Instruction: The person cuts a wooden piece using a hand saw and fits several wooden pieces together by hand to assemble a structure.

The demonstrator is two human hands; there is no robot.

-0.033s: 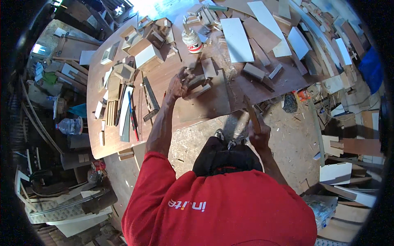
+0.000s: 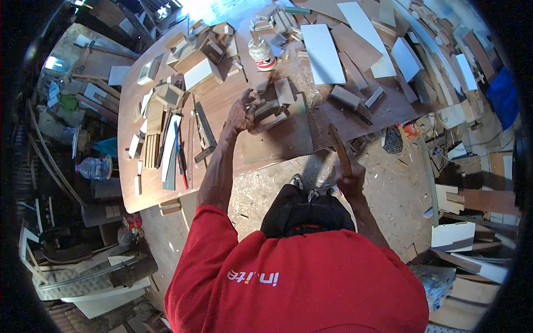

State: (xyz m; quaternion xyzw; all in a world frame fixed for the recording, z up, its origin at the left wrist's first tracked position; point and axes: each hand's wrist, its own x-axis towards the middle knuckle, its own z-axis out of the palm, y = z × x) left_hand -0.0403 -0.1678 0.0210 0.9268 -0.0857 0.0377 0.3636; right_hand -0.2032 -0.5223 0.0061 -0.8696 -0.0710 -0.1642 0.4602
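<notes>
My left hand [image 2: 243,112] is over the table near its front edge, with fingers curled against a small wooden frame [image 2: 273,121] of short pieces. The frame lies on a flat brown board [image 2: 286,147], and the fingers partly hide its left end. A short wooden block [image 2: 284,90] stands just beyond it. My right hand [image 2: 351,178] is in front of the table edge, closed around a long brown wooden stick [image 2: 340,149]. The stick points up toward the table; whether it is a tool handle I cannot make out.
A white jar [image 2: 261,55] with a red band stands beyond the left hand. Pencil-like rods and a dark straight bar [image 2: 204,132] lie at left. Small wooden boxes [image 2: 202,75] and white panels [image 2: 322,54] cover the far table. Offcuts are piled on the right-hand floor.
</notes>
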